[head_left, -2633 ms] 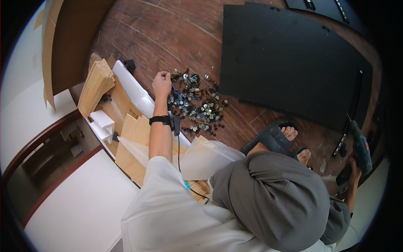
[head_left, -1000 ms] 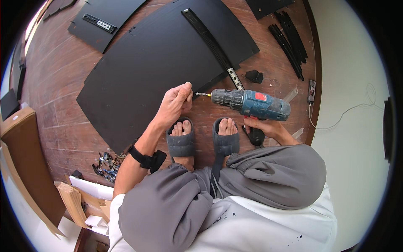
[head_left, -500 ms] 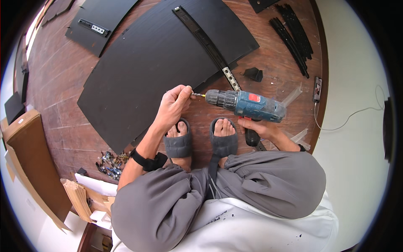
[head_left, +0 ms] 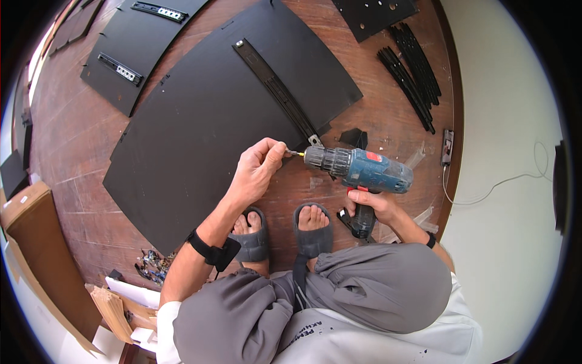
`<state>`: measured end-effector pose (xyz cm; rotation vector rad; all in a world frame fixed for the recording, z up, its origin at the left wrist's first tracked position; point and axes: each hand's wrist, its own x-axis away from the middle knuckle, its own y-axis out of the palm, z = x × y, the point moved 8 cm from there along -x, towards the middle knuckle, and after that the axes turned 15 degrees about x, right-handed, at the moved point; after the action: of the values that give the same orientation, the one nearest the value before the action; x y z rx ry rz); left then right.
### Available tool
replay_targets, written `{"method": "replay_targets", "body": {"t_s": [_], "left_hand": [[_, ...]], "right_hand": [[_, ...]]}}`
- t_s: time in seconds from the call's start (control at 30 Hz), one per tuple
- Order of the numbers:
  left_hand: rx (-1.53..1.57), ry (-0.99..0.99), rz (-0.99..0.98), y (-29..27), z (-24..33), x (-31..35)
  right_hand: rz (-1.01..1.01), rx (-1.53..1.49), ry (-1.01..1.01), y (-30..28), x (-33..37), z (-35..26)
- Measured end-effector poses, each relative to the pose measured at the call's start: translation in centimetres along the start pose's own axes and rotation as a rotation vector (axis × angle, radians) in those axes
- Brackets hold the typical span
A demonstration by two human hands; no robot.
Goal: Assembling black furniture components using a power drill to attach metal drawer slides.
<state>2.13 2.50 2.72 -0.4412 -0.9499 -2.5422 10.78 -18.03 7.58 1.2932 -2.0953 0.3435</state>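
My right hand (head_left: 377, 205) grips a blue and black cordless drill (head_left: 379, 172) by its handle, with the thumb near the red trigger. The drill lies level, its chuck pointing left. At its yellow tip, my left hand (head_left: 254, 171) pinches a thin dark metal piece (head_left: 293, 152); whether it is a screw or a bit I cannot tell. Beyond the hands, a black drawer slide (head_left: 273, 88) rests on a large black panel (head_left: 194, 139). The drill hides part of the slide's near end.
A second black panel (head_left: 109, 82) with two short slides is at the far left. Black strips (head_left: 407, 79) lie at the far right, near a holed black panel (head_left: 376, 15). Loose hardware (head_left: 153, 267) and a cardboard box (head_left: 54, 267) are at left. A cable (head_left: 485, 200) runs along the right wall.
The view has shifted to show more of the far floor. Drill and hands sit farther from my feet and now overlap the slide's near end. Both grips look the same.
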Motion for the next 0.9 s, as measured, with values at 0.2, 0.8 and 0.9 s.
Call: {"method": "replay_targets", "body": {"t_s": [0.2, 0.8, 0.9], "left_hand": [[-0.580, -0.014, 0.242, -3.0, 5.5, -6.1], [-0.996, -0.286, 0.707, -7.0, 7.1, -9.3], [-1.012, -0.252, 0.650, -5.9, 7.7, -10.6]], "right_hand": [[0.192, 0.261, -0.074, -3.4, -2.2, -5.8], [0.253, 0.535, -0.090, -2.9, -12.5, -13.8], [0.264, 0.539, -0.115, -3.2, -12.9, -13.5]]}}
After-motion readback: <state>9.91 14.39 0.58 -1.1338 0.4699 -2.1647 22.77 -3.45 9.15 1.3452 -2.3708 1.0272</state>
